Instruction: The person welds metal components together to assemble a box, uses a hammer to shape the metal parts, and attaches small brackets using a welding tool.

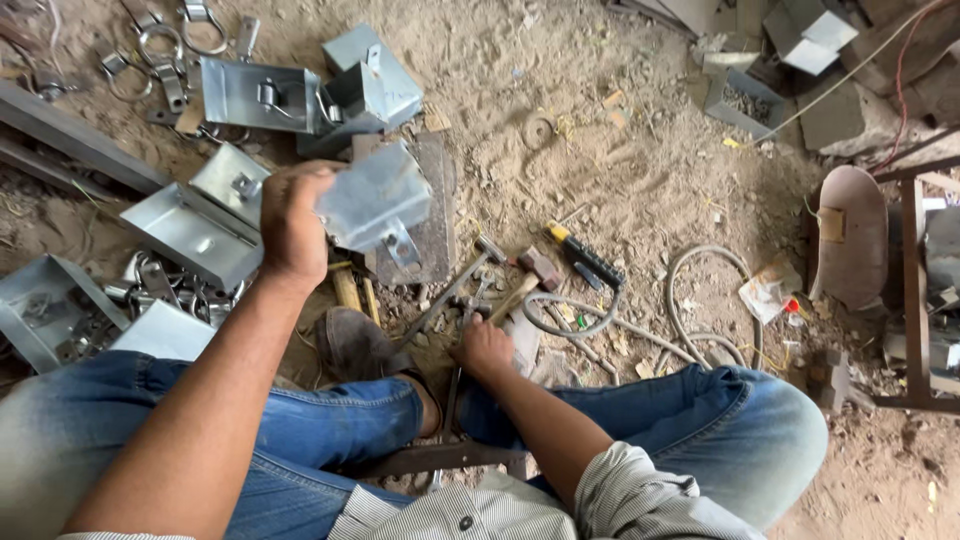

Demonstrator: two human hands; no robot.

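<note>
near, the right hand (pixel 483 348) grips a hammer (pixel 525 283) handle low on the dirt, head resting, no strike under way. the left hand (pixel 292 225) clasps 1 bent metal box (pixel 375 205), raised over a flat plate (pixel 428 215). farther left, several like boxes (pixel 200 232) lie apparently formed.

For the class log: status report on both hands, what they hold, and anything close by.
Left hand grips metal box, raised. Right hand on hammer handle, low. Tools, hose crowd the ground.
</note>
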